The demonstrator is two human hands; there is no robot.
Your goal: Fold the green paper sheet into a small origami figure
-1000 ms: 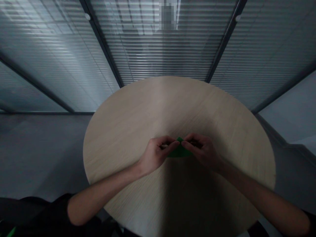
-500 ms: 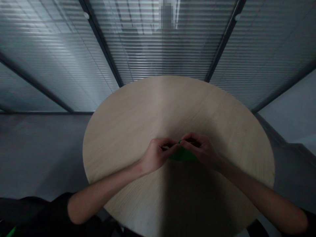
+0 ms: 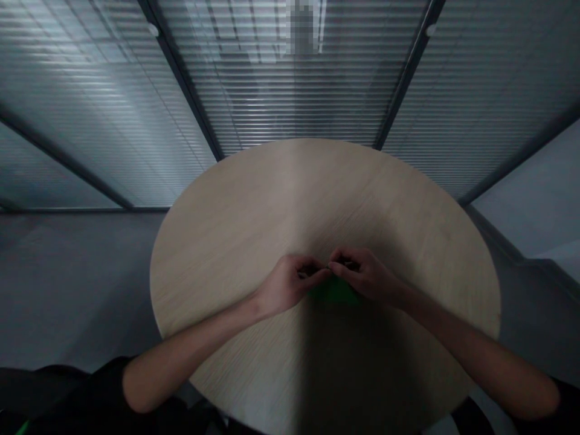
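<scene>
A dark green piece of paper (image 3: 335, 291) shows below and between my hands, over the round table, with its upper edge under my fingers. My left hand (image 3: 296, 278) is closed on it from the left, thumb and forefinger pinched near its top. From the right, my right hand (image 3: 356, 272) pinches the same top edge, its fingertips meeting those of the left. The fingers hide the paper's upper part, and deep shadow blurs its outline.
The round wooden table (image 3: 235, 211) fills the middle of the view, with my shadow across its near part. Beyond it stand glass partitions with blinds (image 3: 299, 103) and dark frames. Grey floor (image 3: 81, 272) shows at the left.
My right hand has shifted slightly left and down, with its fingers closer together. The green paper looks darker and tilted differently. My left hand has barely moved.
</scene>
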